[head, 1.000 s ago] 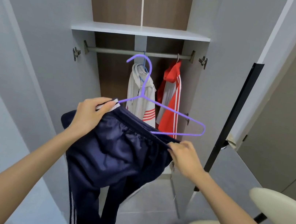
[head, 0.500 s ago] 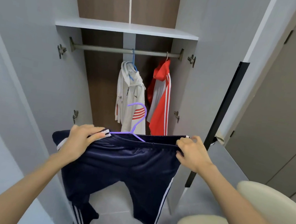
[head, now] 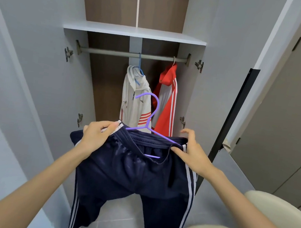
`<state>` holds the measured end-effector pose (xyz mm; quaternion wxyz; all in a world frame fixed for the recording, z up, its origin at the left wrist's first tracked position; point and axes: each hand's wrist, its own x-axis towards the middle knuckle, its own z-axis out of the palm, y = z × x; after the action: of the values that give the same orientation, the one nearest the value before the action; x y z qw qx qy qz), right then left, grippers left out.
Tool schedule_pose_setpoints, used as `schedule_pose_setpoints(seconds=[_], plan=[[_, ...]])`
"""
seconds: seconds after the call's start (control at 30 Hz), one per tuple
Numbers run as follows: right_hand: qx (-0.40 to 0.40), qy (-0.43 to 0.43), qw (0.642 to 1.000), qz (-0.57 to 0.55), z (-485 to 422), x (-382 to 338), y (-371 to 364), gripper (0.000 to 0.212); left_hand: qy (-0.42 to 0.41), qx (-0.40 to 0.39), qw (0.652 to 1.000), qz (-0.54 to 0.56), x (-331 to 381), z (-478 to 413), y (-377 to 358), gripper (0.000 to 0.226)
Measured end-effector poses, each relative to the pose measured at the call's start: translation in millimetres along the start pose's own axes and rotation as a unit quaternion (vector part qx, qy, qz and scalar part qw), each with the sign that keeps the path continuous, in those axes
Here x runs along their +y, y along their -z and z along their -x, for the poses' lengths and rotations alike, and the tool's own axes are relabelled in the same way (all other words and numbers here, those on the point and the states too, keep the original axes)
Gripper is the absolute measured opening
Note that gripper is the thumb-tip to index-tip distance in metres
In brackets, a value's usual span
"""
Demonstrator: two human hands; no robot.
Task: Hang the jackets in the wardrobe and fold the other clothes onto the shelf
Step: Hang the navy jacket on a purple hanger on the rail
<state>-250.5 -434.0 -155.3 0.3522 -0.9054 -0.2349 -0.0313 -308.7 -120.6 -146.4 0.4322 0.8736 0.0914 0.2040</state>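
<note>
Navy white-striped track pants [head: 133, 173], thin purple hanger [head: 152, 118] inside waistband, gripped by left hand [head: 95, 137], pinched by right hand [head: 192, 155].

Trousers [head: 133, 173] on hanger [head: 154, 112] before the rail [head: 116, 52]; left jacket [head: 135, 102] and right jacket [head: 168, 106] on it, shelf [head: 134, 32] above.
</note>
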Motion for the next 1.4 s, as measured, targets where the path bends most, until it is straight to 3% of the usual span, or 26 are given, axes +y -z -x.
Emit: schedule_pose_setpoints(seconds=[0.1, 0.17, 0.33, 0.43, 0.57, 0.73, 0.8, 0.9, 0.97, 1.03, 1.17, 1.23, 1.3, 1.4], plan=[[-0.033, 0.04, 0.995, 0.08, 2, -8, -4, 0.013, -0.014, -0.025, 1.0, 0.008, 6, -3, 6, 0.028], [-0.033, 0.07, 0.993, 0.084, 2, -17, -8, 0.016, -0.034, -0.033, 0.999, -0.003, 8, -6, 9, 0.03], [0.0, 0.049, 0.995, -0.088, -1, -44, -4, 0.014, -0.011, 0.019, 0.999, -0.024, 1, -16, 13, 0.023], [0.015, 0.032, 0.994, -0.1, -3, -54, 1, 0.014, -0.008, 0.054, 0.995, -0.084, -4, -23, 17, 0.026], [0.008, 0.01, 0.995, -0.099, -3, -66, 4, 0.015, -0.023, 0.018, 0.993, -0.115, -8, -28, 22, 0.019], [0.01, 0.012, 0.995, -0.102, -2, -82, 0, 0.012, -0.204, -0.108, 0.957, -0.174, 3, -25, 19, 0.029], [0.005, 0.015, 0.993, -0.114, -3, -89, -2, 0.011, -0.238, -0.13, 0.944, -0.185, 6, -20, 14, 0.021], [0.008, 0.023, 0.995, -0.096, -7, -93, -2, 0.012, -0.239, -0.085, 0.946, -0.203, 13, -27, 16, 0.03], [-0.001, 0.036, 0.999, -0.025, -11, -90, -1, 0.014, -0.246, -0.069, 0.932, -0.259, 19, -35, 19, 0.03], [-0.029, 0.039, 0.997, 0.058, -16, -86, 3, 0.017, -0.244, -0.057, 0.92, -0.3, 21, -42, 17, 0.03], [-0.135, 0.012, 0.99, 0.041, -33, -79, 13, 0.015, -0.231, -0.065, 0.914, -0.328, 23, -60, 9, 0.031], [-0.19, 0.013, 0.978, 0.089, -47, -73, 15, 0.018, -0.229, -0.08, 0.909, -0.339, 23, -71, 1, 0.032], [-0.193, 0.026, 0.972, 0.131, -65, -67, 10, 0.017, -0.241, -0.073, 0.898, -0.361, 23, -84, -9, 0.033], [-0.141, 0.015, 0.989, 0.028, -98, -64, -4, 0.019, -0.248, -0.05, 0.899, -0.357, 24, -113, -20, 0.033]])
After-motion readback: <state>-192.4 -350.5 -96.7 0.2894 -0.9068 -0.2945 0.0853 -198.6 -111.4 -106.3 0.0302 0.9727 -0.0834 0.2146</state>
